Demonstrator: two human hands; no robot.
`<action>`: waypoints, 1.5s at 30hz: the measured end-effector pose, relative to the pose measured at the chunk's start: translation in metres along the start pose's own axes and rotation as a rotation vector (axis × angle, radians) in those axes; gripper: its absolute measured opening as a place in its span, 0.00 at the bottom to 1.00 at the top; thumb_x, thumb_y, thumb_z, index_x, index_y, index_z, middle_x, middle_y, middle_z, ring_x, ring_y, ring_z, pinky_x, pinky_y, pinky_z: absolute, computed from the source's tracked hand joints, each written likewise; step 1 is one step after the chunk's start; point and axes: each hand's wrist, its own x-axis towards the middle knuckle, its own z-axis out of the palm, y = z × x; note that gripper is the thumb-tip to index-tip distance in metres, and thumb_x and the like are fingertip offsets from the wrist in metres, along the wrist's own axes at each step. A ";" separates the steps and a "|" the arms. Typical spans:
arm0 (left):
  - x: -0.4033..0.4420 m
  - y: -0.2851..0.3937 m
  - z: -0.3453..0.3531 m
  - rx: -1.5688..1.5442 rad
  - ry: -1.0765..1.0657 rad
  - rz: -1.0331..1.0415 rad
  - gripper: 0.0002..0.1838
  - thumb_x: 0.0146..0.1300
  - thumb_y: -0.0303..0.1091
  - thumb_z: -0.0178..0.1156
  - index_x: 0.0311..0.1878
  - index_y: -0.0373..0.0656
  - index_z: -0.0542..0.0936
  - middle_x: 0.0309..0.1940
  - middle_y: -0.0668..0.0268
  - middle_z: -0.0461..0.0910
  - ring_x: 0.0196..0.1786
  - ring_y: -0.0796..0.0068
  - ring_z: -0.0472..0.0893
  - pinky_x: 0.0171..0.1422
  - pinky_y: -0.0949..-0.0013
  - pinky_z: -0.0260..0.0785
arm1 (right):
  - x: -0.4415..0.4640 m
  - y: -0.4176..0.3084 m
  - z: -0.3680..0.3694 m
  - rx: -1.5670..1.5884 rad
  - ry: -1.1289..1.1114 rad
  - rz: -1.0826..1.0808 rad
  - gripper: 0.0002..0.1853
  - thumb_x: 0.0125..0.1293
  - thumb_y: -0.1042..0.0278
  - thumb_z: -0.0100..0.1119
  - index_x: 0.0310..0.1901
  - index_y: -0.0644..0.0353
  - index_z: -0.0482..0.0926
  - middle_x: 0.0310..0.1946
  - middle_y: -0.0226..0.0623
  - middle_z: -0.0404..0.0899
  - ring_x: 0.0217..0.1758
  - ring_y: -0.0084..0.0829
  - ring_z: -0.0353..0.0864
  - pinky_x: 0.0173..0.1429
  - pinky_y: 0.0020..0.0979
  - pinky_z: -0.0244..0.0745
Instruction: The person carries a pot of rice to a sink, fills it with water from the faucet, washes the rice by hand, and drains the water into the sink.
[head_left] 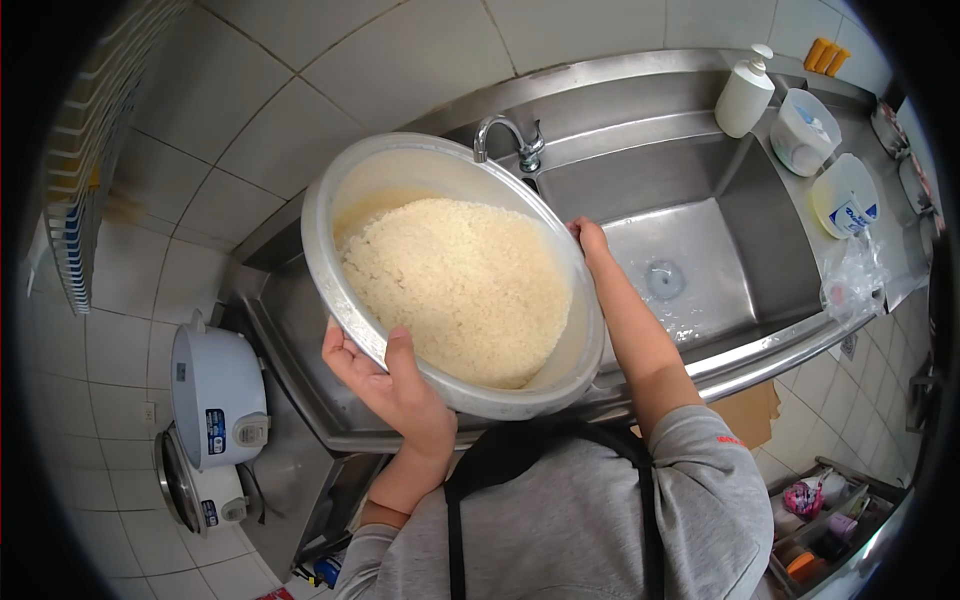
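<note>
A large pale round pot (335,285) is held tilted over the steel counter, left of the sink. Inside it lies a big mass of whitish rice (460,285), heaped toward the lower right side. My left hand (395,385) grips the near left rim, its thumb over the edge and its fingers beneath. At the pot's right side my right hand (588,238) is closed on the rim, with most of its fingers hidden behind the pot. Just beyond the pot's upper right rim stands a curved chrome faucet (515,140).
The wet steel sink (735,235) lies to the right. A white pump bottle (745,95), plastic jugs (845,195) and a clear plastic bag (853,280) stand beside it. Rice cookers (218,390) are at the left, below a wire rack (85,190).
</note>
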 end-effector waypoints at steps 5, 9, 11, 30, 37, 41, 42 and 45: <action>-0.003 0.002 0.005 0.014 0.011 0.019 0.23 0.58 0.22 0.44 0.58 0.33 0.55 0.51 0.53 0.67 0.53 0.69 0.70 0.58 0.68 0.61 | -0.011 -0.004 0.002 0.104 0.018 0.012 0.14 0.61 0.65 0.43 0.26 0.63 0.76 0.25 0.37 0.77 0.29 0.28 0.73 0.41 0.28 0.68; -0.003 0.002 0.005 0.040 -0.029 0.032 0.22 0.59 0.22 0.45 0.57 0.35 0.57 0.51 0.54 0.66 0.53 0.70 0.68 0.59 0.69 0.59 | -0.006 0.002 0.002 0.123 0.039 -0.012 0.14 0.60 0.66 0.44 0.25 0.65 0.76 0.23 0.37 0.76 0.27 0.27 0.71 0.37 0.29 0.66; -0.001 -0.001 -0.003 0.093 -0.114 0.013 0.21 0.59 0.21 0.47 0.56 0.36 0.57 0.51 0.56 0.63 0.54 0.72 0.65 0.61 0.69 0.55 | -0.002 0.006 0.000 0.129 0.043 -0.006 0.13 0.59 0.67 0.45 0.24 0.65 0.75 0.22 0.37 0.76 0.27 0.28 0.71 0.37 0.29 0.66; 0.010 -0.001 -0.001 0.300 -0.138 0.212 0.12 0.48 0.14 0.47 0.27 0.43 0.59 0.29 0.71 0.56 0.34 0.83 0.58 0.44 0.81 0.51 | -0.047 -0.135 0.119 -0.046 -0.257 -0.393 0.16 0.63 0.56 0.45 0.42 0.56 0.77 0.35 0.32 0.80 0.37 0.28 0.76 0.44 0.34 0.67; 0.013 0.001 0.000 0.365 -0.165 0.254 0.12 0.46 0.14 0.47 0.26 0.43 0.59 0.28 0.71 0.55 0.33 0.82 0.56 0.40 0.82 0.50 | -0.042 -0.173 0.130 0.157 -0.671 -0.122 0.31 0.67 0.41 0.32 0.40 0.65 0.73 0.24 0.33 0.73 0.27 0.25 0.70 0.33 0.27 0.65; 0.014 0.005 0.002 0.388 -0.179 0.272 0.12 0.46 0.13 0.47 0.26 0.42 0.59 0.27 0.71 0.54 0.32 0.83 0.56 0.38 0.82 0.50 | -0.015 -0.208 0.072 -0.312 -0.557 -0.284 0.31 0.67 0.40 0.32 0.40 0.63 0.75 0.24 0.35 0.74 0.24 0.26 0.72 0.32 0.27 0.68; 0.014 0.005 0.002 0.389 -0.174 0.263 0.12 0.46 0.13 0.47 0.26 0.42 0.59 0.27 0.71 0.54 0.32 0.83 0.56 0.38 0.82 0.49 | -0.006 -0.211 0.057 -0.345 -0.622 -0.374 0.31 0.67 0.40 0.33 0.42 0.62 0.75 0.26 0.35 0.75 0.26 0.25 0.73 0.34 0.26 0.69; 0.013 0.005 0.002 0.373 -0.171 0.226 0.11 0.46 0.13 0.46 0.25 0.41 0.59 0.28 0.69 0.55 0.32 0.81 0.56 0.39 0.81 0.49 | 0.004 -0.175 0.017 0.032 -0.269 -0.410 0.28 0.66 0.41 0.35 0.46 0.58 0.76 0.32 0.34 0.77 0.31 0.24 0.73 0.36 0.29 0.68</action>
